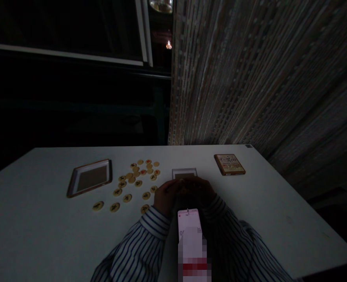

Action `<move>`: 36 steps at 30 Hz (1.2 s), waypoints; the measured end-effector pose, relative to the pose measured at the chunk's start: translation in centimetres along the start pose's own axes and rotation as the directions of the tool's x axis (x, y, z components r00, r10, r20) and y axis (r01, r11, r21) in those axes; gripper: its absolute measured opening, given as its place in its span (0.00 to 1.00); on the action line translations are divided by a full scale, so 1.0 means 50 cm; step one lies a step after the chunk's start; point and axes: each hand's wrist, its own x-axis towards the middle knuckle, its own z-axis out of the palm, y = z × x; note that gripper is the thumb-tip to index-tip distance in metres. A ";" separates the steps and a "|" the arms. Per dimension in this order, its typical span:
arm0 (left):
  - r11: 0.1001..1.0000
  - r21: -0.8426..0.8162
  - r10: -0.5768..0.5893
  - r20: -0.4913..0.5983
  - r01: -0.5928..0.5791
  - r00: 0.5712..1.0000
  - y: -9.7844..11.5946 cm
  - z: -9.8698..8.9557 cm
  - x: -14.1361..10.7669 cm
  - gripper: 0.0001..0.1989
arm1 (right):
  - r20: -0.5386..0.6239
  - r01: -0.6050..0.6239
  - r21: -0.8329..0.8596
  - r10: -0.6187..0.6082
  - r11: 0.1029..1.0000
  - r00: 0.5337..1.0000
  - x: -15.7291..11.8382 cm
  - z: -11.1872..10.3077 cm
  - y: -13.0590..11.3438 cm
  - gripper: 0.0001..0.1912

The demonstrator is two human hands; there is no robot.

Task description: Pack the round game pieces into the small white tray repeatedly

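Observation:
My left hand (168,196) and my right hand (202,190) are close together over the near edge of a small open box (184,171). Their fingers curve inward and almost meet; deep shadow hides what lies between them. Several round yellow pieces with dark or red characters lie loose to the left of my left hand, among them one piece (144,209) near my left cuff. Below my hands, between my striped sleeves, is a lit phone (189,223), its lower part blurred by blocks.
On the white table (49,235), an open tray or lid (91,177) lies at the left. A flat box with a printed cover (229,164) lies at the back right. Behind the table hangs a string curtain (214,78), beside a dark window frame.

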 end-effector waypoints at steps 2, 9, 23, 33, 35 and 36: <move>1.000 0.000 0.009 -0.002 -0.009 1.000 -0.002 -0.001 0.002 0.12 | -0.017 0.029 -0.058 -0.030 0.998 0.999 0.000 0.003 -0.008 0.14; 0.999 -0.005 0.031 -0.015 -0.032 0.999 -0.008 -0.002 0.003 0.13 | -0.012 0.207 -0.310 -0.222 0.928 0.975 0.007 0.006 -0.012 0.15; 0.941 0.258 0.244 -0.072 -0.218 0.967 -0.034 -0.019 0.009 0.12 | 0.037 0.220 -0.597 -0.247 0.771 0.968 0.015 -0.016 0.000 0.17; 0.805 0.508 0.333 0.044 -0.308 0.942 -0.067 -0.023 0.019 0.13 | -0.009 0.102 -0.647 -0.141 0.756 0.990 0.015 -0.064 0.060 0.16; 0.799 0.522 0.319 0.055 -0.300 0.946 -0.067 -0.023 0.020 0.12 | -0.020 0.079 -0.663 -0.123 0.745 0.992 0.016 -0.067 0.059 0.15; 0.797 0.527 0.312 0.059 -0.295 0.948 -0.068 -0.023 0.020 0.13 | -0.025 0.076 -0.667 -0.123 0.741 0.992 0.016 -0.068 0.058 0.15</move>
